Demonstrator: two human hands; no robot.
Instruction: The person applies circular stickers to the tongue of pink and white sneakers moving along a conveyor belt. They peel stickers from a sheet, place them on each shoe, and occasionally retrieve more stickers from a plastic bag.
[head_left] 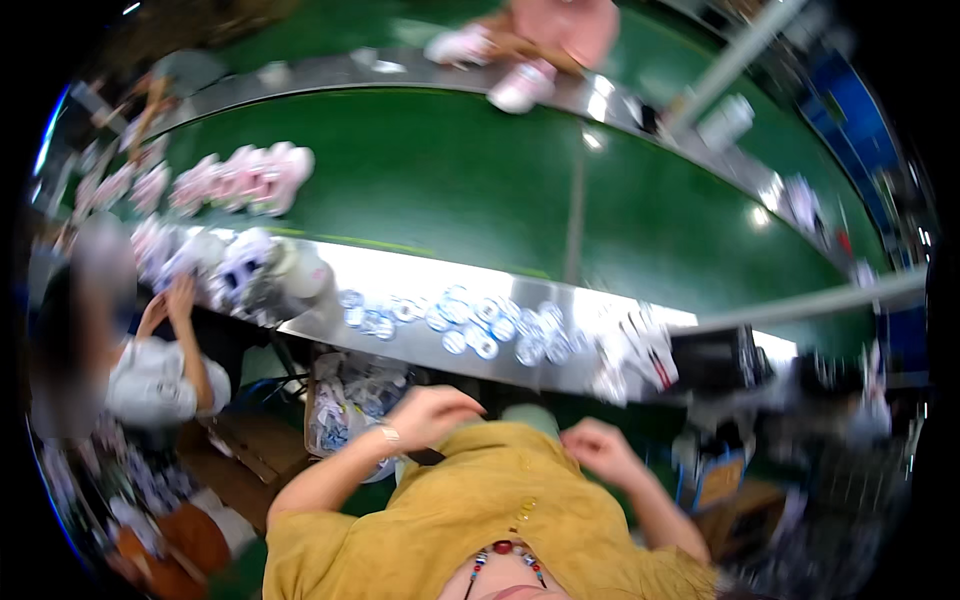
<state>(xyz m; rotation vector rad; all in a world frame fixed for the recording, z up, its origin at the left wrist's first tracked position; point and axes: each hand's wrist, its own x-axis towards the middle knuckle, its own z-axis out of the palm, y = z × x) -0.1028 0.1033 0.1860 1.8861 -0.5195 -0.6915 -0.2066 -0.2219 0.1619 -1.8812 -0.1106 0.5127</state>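
Note:
My left hand point(437, 412) is raised in front of my yellow shirt, fingers stretched toward the middle and nothing visible in them. A pale band circles its wrist. My right hand point(600, 447) is at the shirt's right side with curled fingers; what they hold, if anything, is hidden. Ahead of both hands runs a shiny metal bench point(400, 345). Many small round blue-and-white discs point(470, 320) lie loosely on it, too blurred to name. White shoes with dark and red stripes point(640, 350) stand at the right of the discs.
A green conveyor belt point(430, 180) lies beyond, carrying a row of pink shoes point(245, 180). White-and-purple shoes point(240, 260) crowd the bench's left, beside a seated co-worker point(160, 375). A bin of clear plastic bags point(355, 400) stands below. Another person in pink point(570, 35) sits opposite.

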